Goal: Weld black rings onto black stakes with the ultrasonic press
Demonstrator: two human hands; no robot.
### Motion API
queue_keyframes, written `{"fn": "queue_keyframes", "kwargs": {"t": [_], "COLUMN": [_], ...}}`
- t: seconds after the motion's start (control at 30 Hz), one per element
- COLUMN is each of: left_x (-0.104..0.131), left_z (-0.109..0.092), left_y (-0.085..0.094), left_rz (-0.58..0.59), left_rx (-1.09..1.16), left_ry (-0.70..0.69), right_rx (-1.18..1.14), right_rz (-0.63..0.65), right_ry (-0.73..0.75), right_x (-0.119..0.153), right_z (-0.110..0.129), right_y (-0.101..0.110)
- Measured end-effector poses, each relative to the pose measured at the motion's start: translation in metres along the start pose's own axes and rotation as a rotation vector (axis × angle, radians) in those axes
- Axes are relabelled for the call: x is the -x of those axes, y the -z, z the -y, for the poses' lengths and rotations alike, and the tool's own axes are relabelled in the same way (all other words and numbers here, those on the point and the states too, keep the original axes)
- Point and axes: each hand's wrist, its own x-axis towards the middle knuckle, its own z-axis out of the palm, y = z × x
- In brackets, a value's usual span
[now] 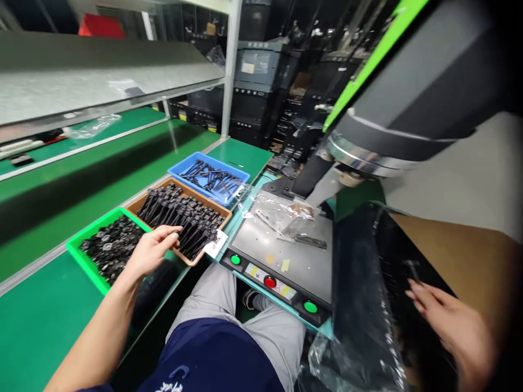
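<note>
My left hand (153, 250) is over the near edge of the brown tray (190, 263), its thumb and index finger pinched on a small dark part. That tray holds long black parts (180, 212) with knobbed ends. To its left, a green tray (87, 267) is full of small black pieces (108, 245). Beyond sits a blue tray (232, 170) with thin black rods (212, 179). My right hand (449, 321), blurred, is at the far right above a box lined with black plastic, its fingertips closed on a thin dark part (413, 269).
A metal plate (302, 267) with a clear bag (281, 212) lies in front of me, edged by green (310, 307) and red (270, 281) buttons. A large grey machine arm (392, 109) hangs at upper right. The lined cardboard box (445, 245) stands at right.
</note>
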Motion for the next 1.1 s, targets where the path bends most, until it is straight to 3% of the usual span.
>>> {"fn": "queue_keyframes", "kwargs": {"t": [0.07,0.1,0.23,0.3,0.37,0.47,0.6,0.7,0.83,0.9,1.1], "left_x": [-0.003,-0.005,-0.008,-0.005,-0.001,0.002,0.003,0.003,0.006,0.007,0.004], "left_z": [-0.013,-0.019,-0.037,-0.044,-0.048,-0.048,-0.04,-0.036,-0.036,-0.037,-0.037], "left_y": [-0.037,-0.057,-0.137,-0.166,-0.184,-0.194,-0.197,-0.2,-0.203,-0.203,-0.206], "left_rz": [0.156,0.239,0.541,0.668,0.771,0.853,0.878,0.81,0.603,0.567,0.607], "left_rx": [0.1,0.18,0.478,0.545,0.567,0.562,0.517,0.469,0.373,0.318,0.397], "left_ry": [-0.021,-0.021,-0.012,0.016,0.039,0.053,0.039,-0.032,-0.25,-0.328,-0.245], "right_rx": [0.057,0.049,0.013,0.041,0.069,0.083,0.085,0.116,0.157,0.169,0.223], "right_rz": [0.046,0.165,0.522,0.584,0.573,0.556,0.561,0.541,0.48,0.427,0.321], "right_ry": [-0.046,-0.034,0.036,0.116,0.196,0.279,0.323,0.368,0.448,0.501,0.618], "right_x": [0.023,0.041,0.113,0.135,0.146,0.147,0.145,0.145,0.146,0.147,0.151], "right_z": [-0.002,-0.003,-0.003,-0.003,-0.003,-0.005,-0.009,-0.01,-0.009,-0.008,-0.01], "right_y": [-0.011,-0.023,-0.092,-0.12,-0.134,-0.136,-0.133,-0.135,-0.137,-0.136,-0.135]}}
